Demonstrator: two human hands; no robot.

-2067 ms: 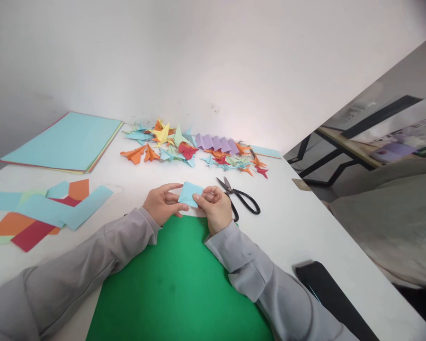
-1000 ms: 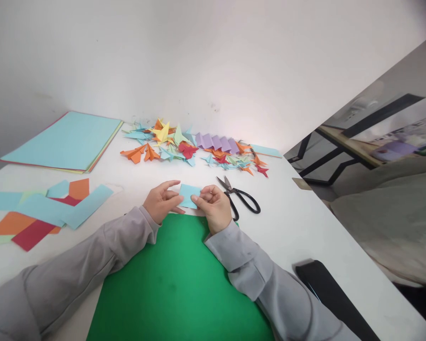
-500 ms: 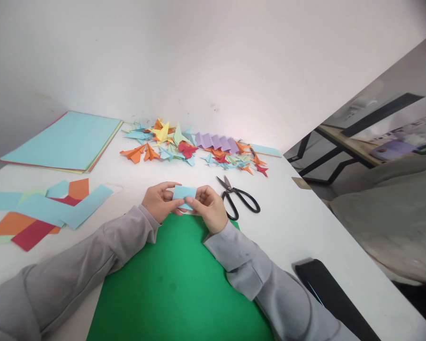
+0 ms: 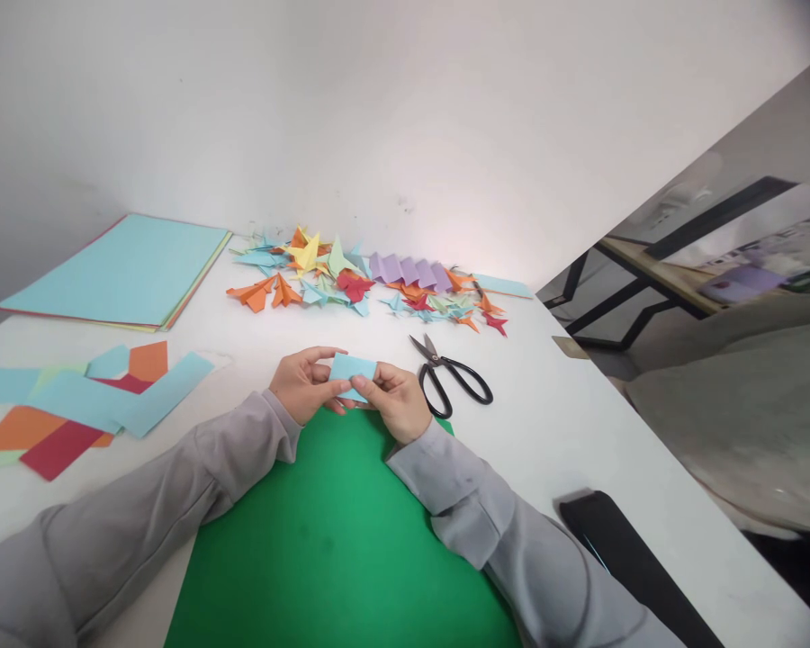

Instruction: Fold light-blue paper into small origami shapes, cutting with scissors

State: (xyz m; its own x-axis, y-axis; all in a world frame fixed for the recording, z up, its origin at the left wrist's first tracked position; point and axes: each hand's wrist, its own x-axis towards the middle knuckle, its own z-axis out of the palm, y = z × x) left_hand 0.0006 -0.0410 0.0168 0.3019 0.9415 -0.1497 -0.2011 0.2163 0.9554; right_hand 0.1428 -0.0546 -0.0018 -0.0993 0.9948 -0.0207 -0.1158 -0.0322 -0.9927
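A small light-blue piece of paper [image 4: 352, 367] is held up between my two hands, above the far end of the green sheet [image 4: 337, 531]. My left hand [image 4: 303, 385] pinches its left side, thumb in front and fingers behind. From the right, my right hand [image 4: 400, 400] grips it, the thumb pressing its lower middle. Any folds on the far side are hidden. Just right of my right hand lie black-handled scissors [image 4: 454, 373], blades parted and pointing away.
Folded paper shapes [image 4: 310, 261] and a pleated purple strip [image 4: 409, 270] lie along the wall. Cut coloured paper pieces [image 4: 81, 400] are on the left, before a stack of large sheets [image 4: 121, 270]. A black object [image 4: 627, 558] lies at front right.
My right fingers have shifted slightly down and right, showing more of the paper's upper right corner. Both hands keep their hold on it.
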